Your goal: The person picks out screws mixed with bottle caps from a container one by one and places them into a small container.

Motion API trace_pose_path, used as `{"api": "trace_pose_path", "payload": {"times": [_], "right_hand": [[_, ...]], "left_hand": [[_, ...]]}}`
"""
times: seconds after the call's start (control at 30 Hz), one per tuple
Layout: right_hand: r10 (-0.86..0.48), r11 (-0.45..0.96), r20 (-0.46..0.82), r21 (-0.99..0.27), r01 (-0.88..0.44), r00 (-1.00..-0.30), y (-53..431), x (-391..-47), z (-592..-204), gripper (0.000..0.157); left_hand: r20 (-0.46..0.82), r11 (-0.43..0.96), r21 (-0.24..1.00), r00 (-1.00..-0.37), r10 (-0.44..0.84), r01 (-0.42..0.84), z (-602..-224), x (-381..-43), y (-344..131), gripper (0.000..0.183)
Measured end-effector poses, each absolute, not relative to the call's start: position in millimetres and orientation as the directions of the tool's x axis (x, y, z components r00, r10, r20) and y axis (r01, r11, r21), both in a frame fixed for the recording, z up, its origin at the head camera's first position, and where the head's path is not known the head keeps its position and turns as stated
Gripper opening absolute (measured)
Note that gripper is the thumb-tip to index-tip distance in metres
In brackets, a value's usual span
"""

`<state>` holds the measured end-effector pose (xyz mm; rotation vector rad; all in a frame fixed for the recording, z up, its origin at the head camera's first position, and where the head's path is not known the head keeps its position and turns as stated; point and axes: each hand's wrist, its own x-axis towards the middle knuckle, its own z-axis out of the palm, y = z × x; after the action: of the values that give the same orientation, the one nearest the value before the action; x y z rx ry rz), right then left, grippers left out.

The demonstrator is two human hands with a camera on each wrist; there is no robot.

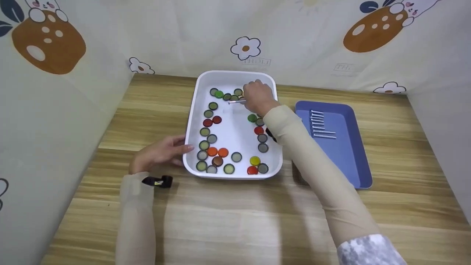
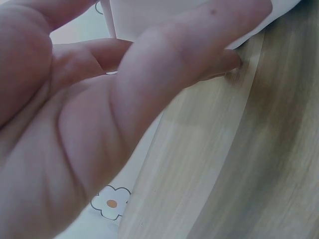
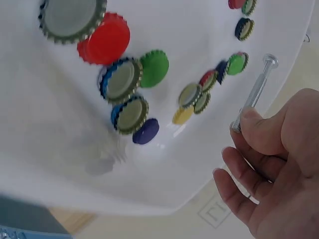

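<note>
My right hand (image 1: pixel 258 97) pinches a silver metal bolt (image 3: pixel 256 92) between thumb and fingertips, over the far right part of the white tray (image 1: pixel 235 176). The bolt's round head points away from the fingers, and its shaft lies tilted in the right wrist view. Bottle caps in green, red, orange, yellow and grey lie along the tray's sides, among them a green cap (image 1: pixel 252 118) near the right wrist. My left hand (image 1: pixel 162 151) holds the tray's left wall, thumb over the rim and the other fingers partly hidden along the outside.
To the right stands a blue tray (image 1: pixel 349 147) with several silver bolts (image 1: pixel 317 121) lined up in it; my right forearm passes over its near left corner. Both trays rest on a wooden table (image 1: pixel 220 221). A patterned curtain (image 1: pixel 198 36) rises behind the table.
</note>
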<state>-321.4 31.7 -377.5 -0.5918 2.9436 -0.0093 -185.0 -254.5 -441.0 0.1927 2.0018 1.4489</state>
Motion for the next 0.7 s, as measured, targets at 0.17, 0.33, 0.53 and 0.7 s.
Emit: {"api": "trace_pose_path", "payload": {"times": [0.17,0.33,0.53,0.7], "right_hand": [[-0.389,0.919,-0.204,-0.148,-0.365,-0.898,45,-323,-368,0.023],[-0.386,0.916,-0.21,-0.197,-0.348,-0.898,61,-325,-364,0.023],[-0.4,0.908,-0.195,-0.218,-0.358,-0.896,84,-326,-363,0.02],[-0.442,0.874,-0.147,-0.292,-0.388,-0.885,106,-325,-364,0.019]], "left_hand": [[-0.417,0.389,0.888,-0.784,0.46,-0.245,-441,-184,-254,0.062],[-0.428,0.395,0.883,-0.782,0.453,-0.255,-441,-184,-253,0.064],[-0.426,0.389,0.886,-0.778,0.461,-0.254,-442,-185,-254,0.063],[-0.421,0.356,0.895,-0.773,0.475,-0.269,-442,-185,-255,0.063]]}}
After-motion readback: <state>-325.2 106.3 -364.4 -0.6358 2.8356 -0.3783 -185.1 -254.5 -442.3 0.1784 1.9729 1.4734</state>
